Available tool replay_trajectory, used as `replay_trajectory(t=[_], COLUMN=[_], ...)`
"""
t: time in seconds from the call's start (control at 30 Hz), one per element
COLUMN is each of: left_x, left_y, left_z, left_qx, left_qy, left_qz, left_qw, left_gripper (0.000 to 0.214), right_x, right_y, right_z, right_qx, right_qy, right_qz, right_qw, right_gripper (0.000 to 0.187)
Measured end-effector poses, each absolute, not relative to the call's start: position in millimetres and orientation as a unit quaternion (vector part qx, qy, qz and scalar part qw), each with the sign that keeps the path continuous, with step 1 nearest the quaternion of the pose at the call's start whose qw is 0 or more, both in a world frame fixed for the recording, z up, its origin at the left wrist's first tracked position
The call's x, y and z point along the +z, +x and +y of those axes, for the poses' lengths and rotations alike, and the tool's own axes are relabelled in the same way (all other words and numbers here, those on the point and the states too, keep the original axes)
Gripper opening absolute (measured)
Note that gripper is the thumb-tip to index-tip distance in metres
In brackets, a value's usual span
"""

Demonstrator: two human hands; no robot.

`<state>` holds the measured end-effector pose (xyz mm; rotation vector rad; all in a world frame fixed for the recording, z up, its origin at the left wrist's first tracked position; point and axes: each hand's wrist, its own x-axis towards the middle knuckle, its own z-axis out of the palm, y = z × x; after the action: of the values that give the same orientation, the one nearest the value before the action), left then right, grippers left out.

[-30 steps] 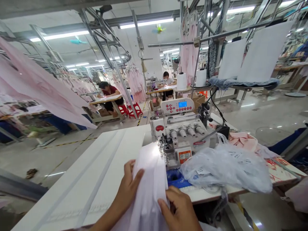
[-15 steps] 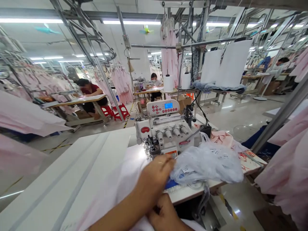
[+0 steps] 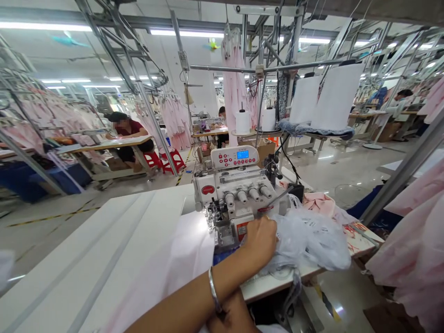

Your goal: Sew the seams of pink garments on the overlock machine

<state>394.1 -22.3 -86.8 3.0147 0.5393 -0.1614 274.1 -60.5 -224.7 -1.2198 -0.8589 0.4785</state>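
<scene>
My left hand (image 3: 262,240) reaches across to the right with its fingers closed, against the near-left edge of a crumpled translucent plastic bag (image 3: 314,240). What its fingers hold, if anything, is hidden. A silver bangle circles that wrist. Under the left forearm lies my right arm (image 3: 234,314); its fingers are hidden. Just beyond both arms stands a white overlock sewing machine (image 3: 239,185), its lamp lit over the needle area. Pale pink-white fabric (image 3: 180,259) runs from beside the presser foot down the table toward me.
The white sewing table (image 3: 114,240) extends left. Large thread cones (image 3: 338,97) stand behind the machine on the right. A peach cloth (image 3: 319,202) lies beyond the bag. Pink garments (image 3: 412,249) hang at right. A person (image 3: 126,129) works at another table.
My left hand has moved right and slightly up, from before the machine to the bag. My right hand has gone out of sight beneath the left forearm. Pale cloth at far left has mostly left view.
</scene>
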Motion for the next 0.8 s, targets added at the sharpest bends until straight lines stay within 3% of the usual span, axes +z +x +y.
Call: replay_trajectory(t=[0.3,0.43,0.53,0.67,0.8], left_x=[-92,-87,-76,-58,-40], left_y=[395,390,383,366,340], left_z=[-24,-15,-10,-9,-8], left_qx=[-0.032,0.007,0.041,0.067,0.027], left_qy=[0.984,0.98,0.968,0.927,0.86], left_qz=[0.162,0.155,0.166,0.195,0.226], left_qw=[0.072,0.123,0.185,0.313,0.457], left_gripper=[0.027,0.017,0.006,0.014,0.02], right_x=[-218,-203,-193,-189,-187], right_y=[274,278,281,282,281], right_z=[-55,-54,-55,-58,-66], right_qx=[0.225,0.206,0.208,0.199,0.175], right_qy=[-0.515,-0.494,-0.494,-0.526,-0.553], right_qz=[-0.398,-0.418,-0.43,-0.427,-0.444], right_qw=[0.725,0.734,0.726,0.708,0.683], right_gripper=[0.031,0.027,0.033,0.039,0.029])
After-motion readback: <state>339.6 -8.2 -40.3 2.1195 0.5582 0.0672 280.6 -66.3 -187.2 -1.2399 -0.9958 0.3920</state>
